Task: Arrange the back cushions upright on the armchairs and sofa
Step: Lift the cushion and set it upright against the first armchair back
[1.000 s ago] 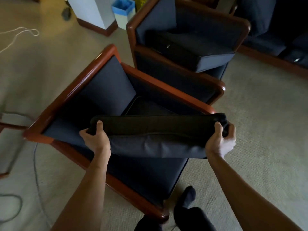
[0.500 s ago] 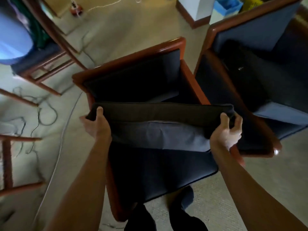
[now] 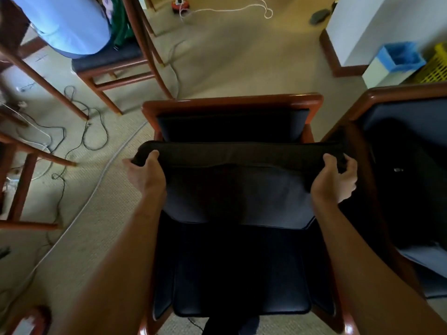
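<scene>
Dark navy fabric covers the flat rectangular back cushion (image 3: 239, 189) that both hands hold over the seat of the nearer wood-framed armchair (image 3: 232, 103). The cushion hangs with its top edge lying level from one armrest to the other, a little in front of the chair's padded backrest, while its lower edge droops onto the dark seat pad (image 3: 242, 281) beneath. The left hand (image 3: 145, 176) grips the cushion's upper left corner, thumb on the near face and fingers curled tight over the top edge. The right hand (image 3: 335, 180) grips the upper right corner in the same way, thumb laid on the near side and fingers closed around the end of the cushion. Both bare forearms reach forward from the lower corners of the view, one along each side of the seat.

Just beside the right armrest stands a second navy armchair with a reddish wood frame (image 3: 396, 93), its own dark cushion (image 3: 399, 180) lying inside, though how that one sits is too dark to tell. Beyond it, against the white wall, are a white bin with a blue liner (image 3: 396, 64) and a yellow plastic crate (image 3: 435, 66). On the beige carpet (image 3: 242, 56) to the left stand wooden dining chairs (image 3: 113, 66), and a person in a light blue shirt (image 3: 65, 22) sits on one of them. Black cables (image 3: 92, 131) lie looped across the carpet near the chair legs, and a white cord (image 3: 242, 9) trails along the far edge
</scene>
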